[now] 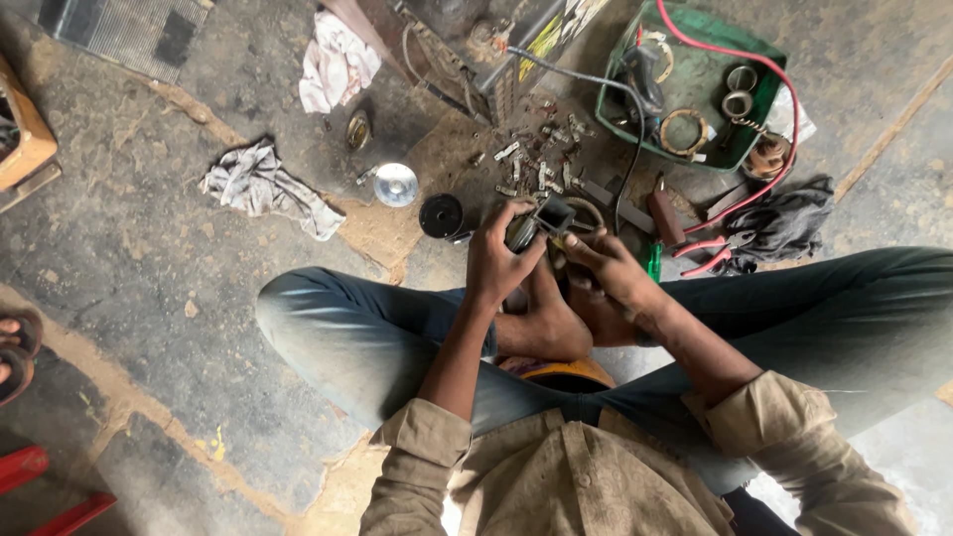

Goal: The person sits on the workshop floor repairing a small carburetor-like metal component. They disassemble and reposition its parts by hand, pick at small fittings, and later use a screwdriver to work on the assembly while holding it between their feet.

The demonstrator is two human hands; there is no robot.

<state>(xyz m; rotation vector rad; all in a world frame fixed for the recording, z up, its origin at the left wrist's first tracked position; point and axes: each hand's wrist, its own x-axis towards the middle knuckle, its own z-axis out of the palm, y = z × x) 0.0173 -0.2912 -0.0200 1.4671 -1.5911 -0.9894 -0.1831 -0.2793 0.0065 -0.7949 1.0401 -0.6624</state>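
- A small dark metal part is held at the centre of the frame, just above the crossed legs of a person seated on the floor.
- The left hand is seen with its fingers closed around the left side of the part, gripping it from below and behind.
- The right hand is seen with its fingers curled against the right side of the part; they are clenched on it, though whether a small tool is also pinched there cannot be told.
- A scatter of small screws and metal bits lies on the floor just above the hands, near a black round cap and a shiny metal disc.
- A green tray with rings, cups and a red wire sits at the upper right; red-handled pliers and a dark cloth lie right of the hands.
- Two pale rags are seen at the upper left and top centre.
- For good handling, it is judged that the part should be kept steady in the left grip while the fine work is done by the right fingertips, low over the lap so a dropped piece is caught.
- Loose pieces would best be set among the scattered ones, not near the cracks in the floor.
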